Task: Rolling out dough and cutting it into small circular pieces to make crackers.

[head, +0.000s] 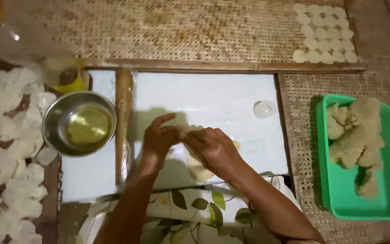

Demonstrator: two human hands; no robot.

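My left hand (158,141) and right hand (213,149) pinch a dough piece (198,169) at board centre. One flat disc (264,109) lies at two o'clock; much dough (355,140) remains in the green tray (339,199) at three o'clock.

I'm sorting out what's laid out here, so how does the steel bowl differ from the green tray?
The steel bowl is round, shiny metal and holds yellowish liquid; the green tray is rectangular, matte and holds clumps of pale dough. The bowl sits beyond the left hand, the tray beyond the right hand. Both sit open and untouched.
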